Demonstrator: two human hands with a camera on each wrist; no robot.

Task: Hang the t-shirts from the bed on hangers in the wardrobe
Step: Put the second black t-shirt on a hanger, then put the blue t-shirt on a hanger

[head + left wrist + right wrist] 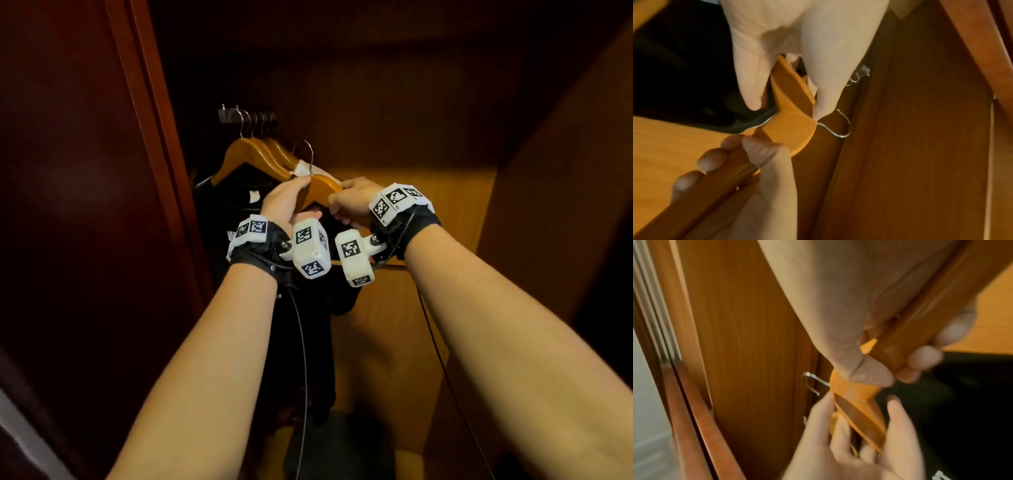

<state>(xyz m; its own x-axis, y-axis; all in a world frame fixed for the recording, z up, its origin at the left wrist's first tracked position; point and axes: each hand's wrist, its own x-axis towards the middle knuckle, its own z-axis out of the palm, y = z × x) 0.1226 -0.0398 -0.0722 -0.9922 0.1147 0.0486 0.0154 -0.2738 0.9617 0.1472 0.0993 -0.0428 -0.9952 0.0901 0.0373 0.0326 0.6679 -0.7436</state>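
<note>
A wooden hanger (320,190) with a metal hook (310,154) is held up inside the wardrobe by both hands. My left hand (291,198) pinches its left arm between thumb and fingers (787,107). My right hand (349,202) grips the right arm, fingers curled round the wood (896,368). A black t-shirt (308,308) hangs below the hanger, its collar (756,121) against the hanger's middle (791,128). The hook (842,128) points at the wardrobe's wood and touches no rail.
Several wooden hangers (253,154) hang on a rail at the back left, with dark clothes (233,205) under them. The wardrobe door (85,205) stands close on the left, a side wall (565,171) on the right. A dark object (339,445) sits on the wardrobe floor.
</note>
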